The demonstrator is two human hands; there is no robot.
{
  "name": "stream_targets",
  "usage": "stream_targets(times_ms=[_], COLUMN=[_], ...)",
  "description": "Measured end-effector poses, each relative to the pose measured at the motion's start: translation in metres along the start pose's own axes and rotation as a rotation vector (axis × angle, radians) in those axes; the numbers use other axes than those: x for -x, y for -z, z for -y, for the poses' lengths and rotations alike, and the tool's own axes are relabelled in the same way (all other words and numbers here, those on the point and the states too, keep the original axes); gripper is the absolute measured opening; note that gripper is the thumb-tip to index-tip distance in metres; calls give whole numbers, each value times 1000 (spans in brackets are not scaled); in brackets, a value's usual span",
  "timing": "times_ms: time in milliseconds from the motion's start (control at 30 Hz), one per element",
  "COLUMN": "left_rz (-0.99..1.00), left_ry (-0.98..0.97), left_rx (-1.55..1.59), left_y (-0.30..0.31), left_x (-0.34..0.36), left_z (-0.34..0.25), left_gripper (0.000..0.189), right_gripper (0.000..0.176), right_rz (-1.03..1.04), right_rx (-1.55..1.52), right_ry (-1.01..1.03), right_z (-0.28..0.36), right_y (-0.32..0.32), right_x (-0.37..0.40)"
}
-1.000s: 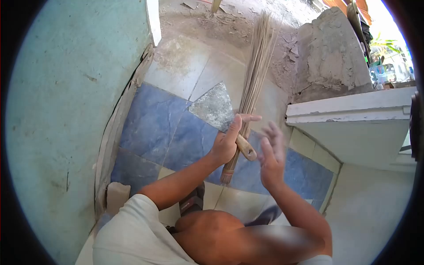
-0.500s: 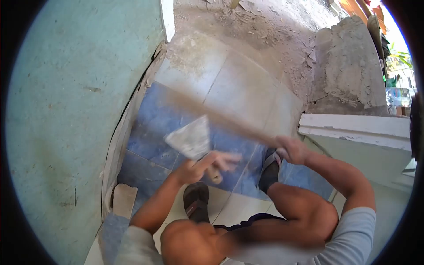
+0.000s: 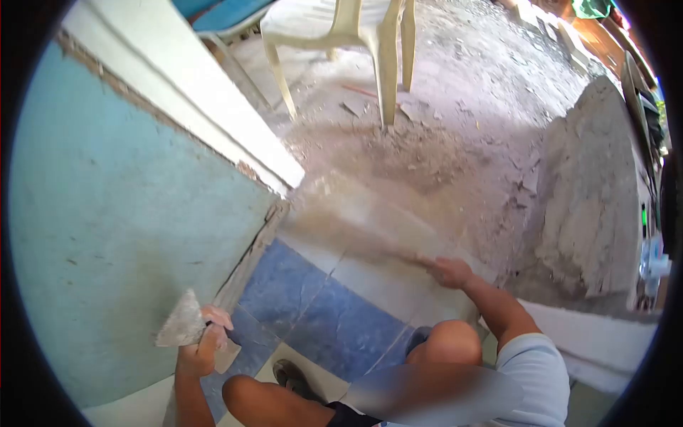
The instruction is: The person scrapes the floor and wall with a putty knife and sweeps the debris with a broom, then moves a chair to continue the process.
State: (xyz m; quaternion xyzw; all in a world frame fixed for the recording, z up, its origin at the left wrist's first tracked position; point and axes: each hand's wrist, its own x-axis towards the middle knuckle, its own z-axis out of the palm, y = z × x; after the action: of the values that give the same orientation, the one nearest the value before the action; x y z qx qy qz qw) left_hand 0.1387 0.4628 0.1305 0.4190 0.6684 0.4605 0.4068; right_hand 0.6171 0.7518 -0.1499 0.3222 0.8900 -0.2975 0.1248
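My left hand (image 3: 205, 343) is closed around a putty knife (image 3: 181, 322), held beside the green wall at the lower left. Its wide triangular blade looks whitish and points up and to the left. My right hand (image 3: 449, 272) grips one end of a broom (image 3: 356, 242), which motion smears into a long brown streak over the pale floor tiles (image 3: 384, 288). The streak runs leftward from my fist toward the foot of the door frame. Blue tiles (image 3: 331, 320) lie between my two hands, in front of my feet.
A green wall (image 3: 135, 199) with a white door frame (image 3: 206, 78) bounds the left side. Dirt and flakes (image 3: 427, 153) cover the ground beyond the tiles. A plastic chair (image 3: 384, 71) stands there. At right are a rough concrete block (image 3: 587, 192) and a white ledge (image 3: 590, 334).
The view has shifted forward, bringing the chair into sight. The broom has moved from the blue tiles onto the pale ones. My left hand has swung left toward the wall with the putty knife.
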Motion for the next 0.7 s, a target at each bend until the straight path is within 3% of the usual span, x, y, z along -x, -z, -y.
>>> stream_targets(times_ms=[67, 133, 167, 233, 267, 433, 533, 600, 700], left_rz=[-80, -242, -298, -338, -347, -406, -404, -627, -719], left_ry=[90, 3, 11, -94, -170, -256, -344, -379, -594], left_rx=[96, 86, 98, 7, -65, 229, 267, 371, 116], left_y=[-17, -50, -64, -97, -104, -119, -119, -130, -123], left_x=[-10, -34, -44, -60, -70, -155, -226, -280, -366], left_z=[-52, -111, -133, -170, -184, -202, -212, -240, -296], left_gripper=[5, 11, 15, 17, 19, 14, 27, 34, 40], right_gripper=[58, 58, 58, 59, 59, 58, 52, 51, 50], right_rz=[72, 127, 114, -319, -321, -462, -457, -437, -424], right_rx=[9, 82, 90, -179, -185, -326, -418, -391, -361], right_ry=[90, -77, -58, -169, -159, -385, -555, -632, -707], right_z=[-3, -14, -22, -40, -48, -61, -49, -61, -67], right_y=[17, 17, 11, -2, -1, -18, 2, -7, 16], right_x=[0, -2, 0, 2, 1, 23, 31, 27, 28])
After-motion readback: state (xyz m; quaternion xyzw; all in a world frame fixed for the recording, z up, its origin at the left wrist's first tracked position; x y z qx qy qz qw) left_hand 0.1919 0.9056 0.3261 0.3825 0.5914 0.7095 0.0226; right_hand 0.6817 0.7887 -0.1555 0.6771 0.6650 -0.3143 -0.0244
